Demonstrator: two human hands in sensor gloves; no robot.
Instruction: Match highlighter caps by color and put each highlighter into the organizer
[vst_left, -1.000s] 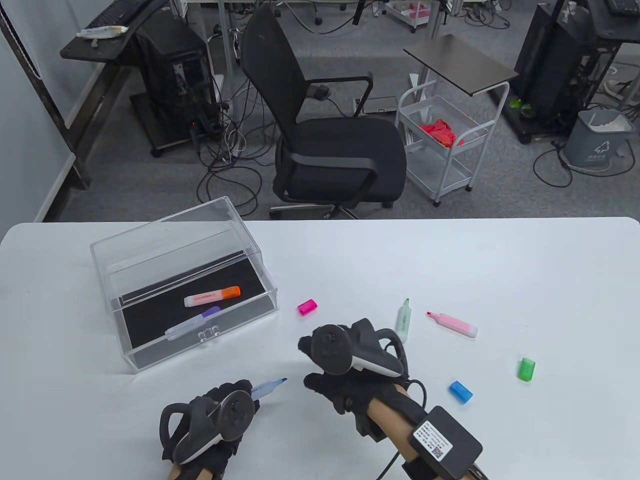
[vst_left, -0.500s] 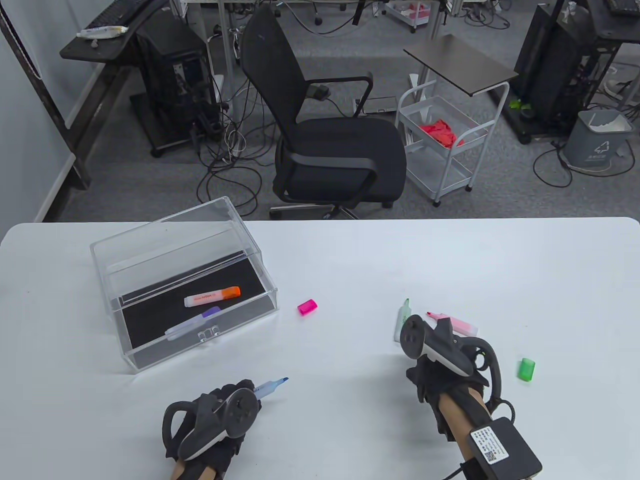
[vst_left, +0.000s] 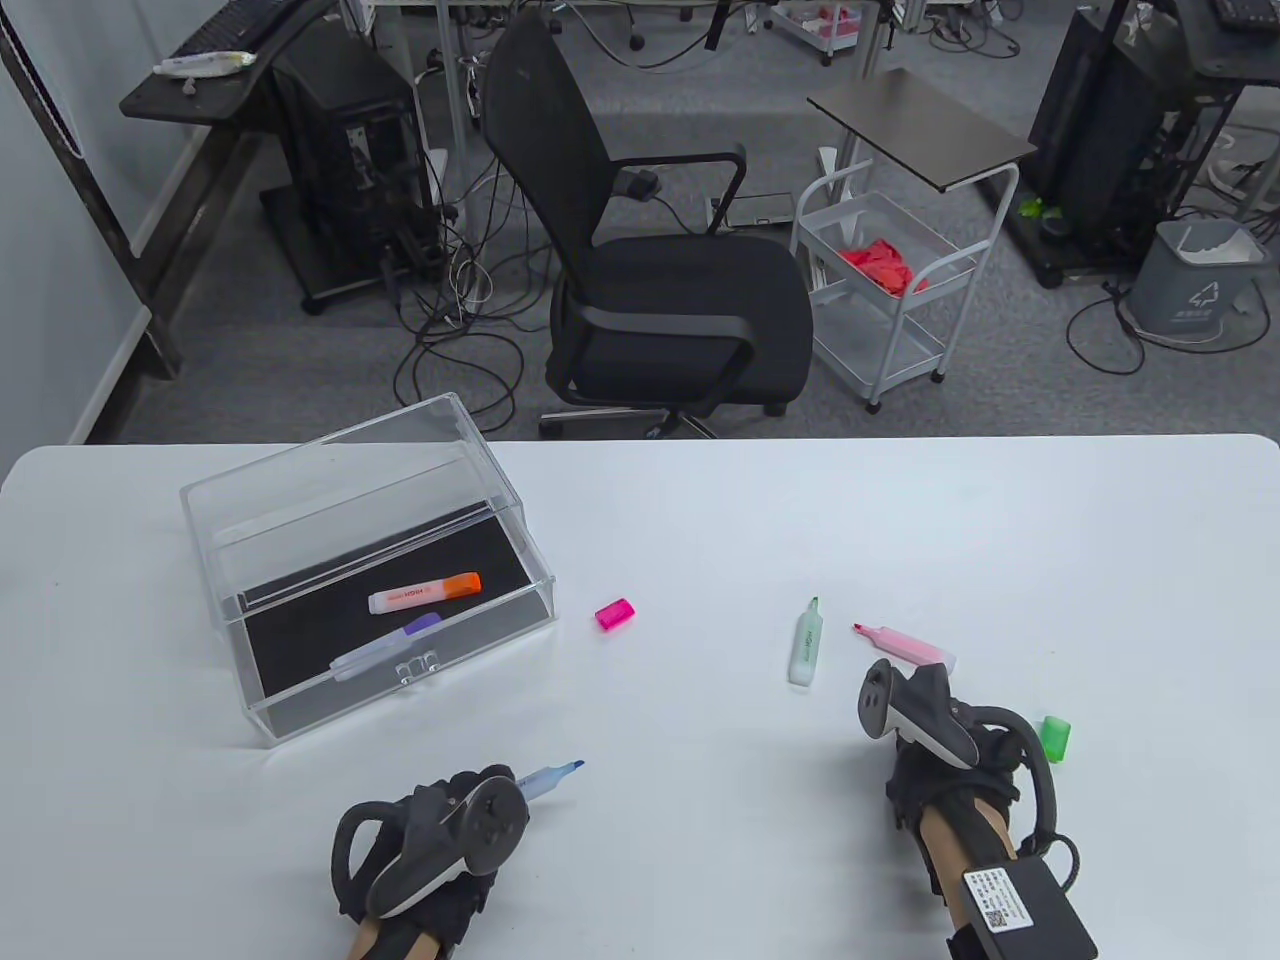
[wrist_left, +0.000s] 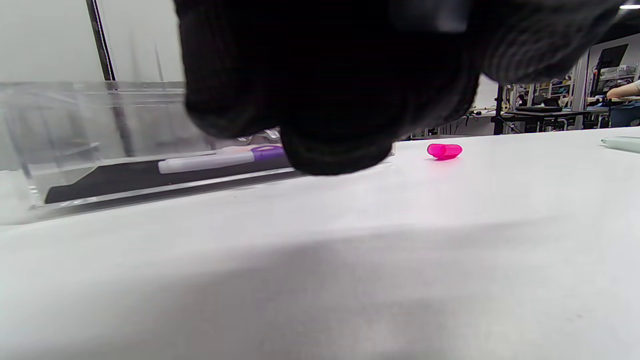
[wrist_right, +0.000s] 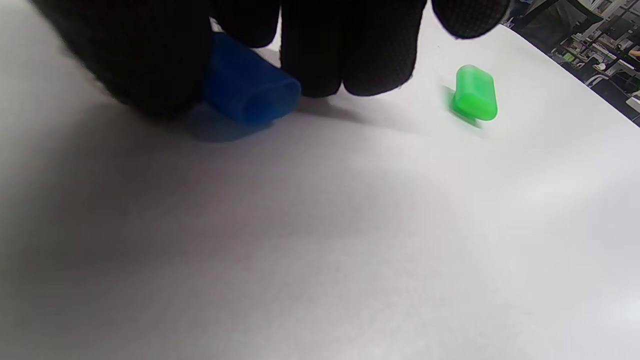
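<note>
White tabletop (vst_left: 700, 520) fills the lower part of the table view, with a black office chair (vst_left: 650, 260) and a small white cart (vst_left: 885, 290) on the grey floor behind it. On the left sits my clear organizer (vst_left: 365, 560) with its black-lined drawer pulled out; an orange highlighter (vst_left: 425, 593) and a purple highlighter (vst_left: 385, 646), both capped, lie inside. A pink cap (vst_left: 615, 613) rests just beside the organizer's right corner. My left hand (vst_left: 430, 850) grips the blue highlighter (vst_left: 553, 777), its bare tip pointing up and right. My right hand (vst_left: 945, 775) is down on the tabletop near the green cap (vst_left: 1055, 738), with the uncapped green highlighter (vst_left: 806, 645) and pink highlighter (vst_left: 905, 645) lying a little farther from me.

From the left wrist view, my curled gloved fingers (wrist_left: 330, 90) block most of the top; I cannot see the pen in them here. Beyond lie the organizer's front wall (wrist_left: 100, 145), the purple highlighter (wrist_left: 220, 159) and the pink cap (wrist_left: 444, 150).

From the right wrist view, my right hand's fingers (wrist_right: 345, 45) and thumb pinch the blue cap (wrist_right: 250, 92), which is at the tabletop with its open end facing the camera. The green cap (wrist_right: 475, 92) lies near, apart from my fingers.
</note>
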